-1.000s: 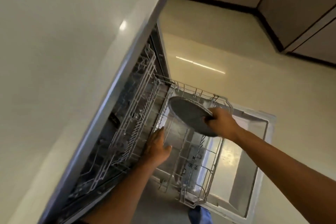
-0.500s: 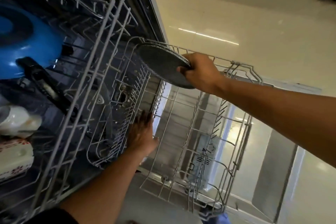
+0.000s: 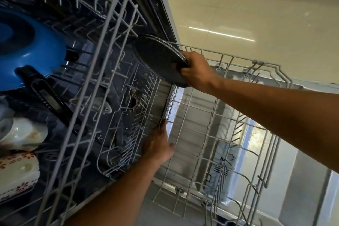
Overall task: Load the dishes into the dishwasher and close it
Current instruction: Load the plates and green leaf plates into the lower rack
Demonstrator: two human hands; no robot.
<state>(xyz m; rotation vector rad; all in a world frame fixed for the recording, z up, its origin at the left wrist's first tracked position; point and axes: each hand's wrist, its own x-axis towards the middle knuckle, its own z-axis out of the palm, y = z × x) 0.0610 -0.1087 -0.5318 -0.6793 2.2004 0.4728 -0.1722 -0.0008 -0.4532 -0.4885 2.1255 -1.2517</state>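
The right hand (image 3: 197,71) has its fingers curled tight round the edge of a dark, speckled plate (image 3: 157,58). The plate is tilted and held up over the back of the lower rack (image 3: 238,134), which is pulled out over the open dishwasher door (image 3: 302,180). The left hand (image 3: 158,145) has straight fingers and rests flat on the rack's wires. Above, on the left, the upper rack (image 3: 102,60) holds a blue pan (image 3: 31,49) and white cups (image 3: 22,134).
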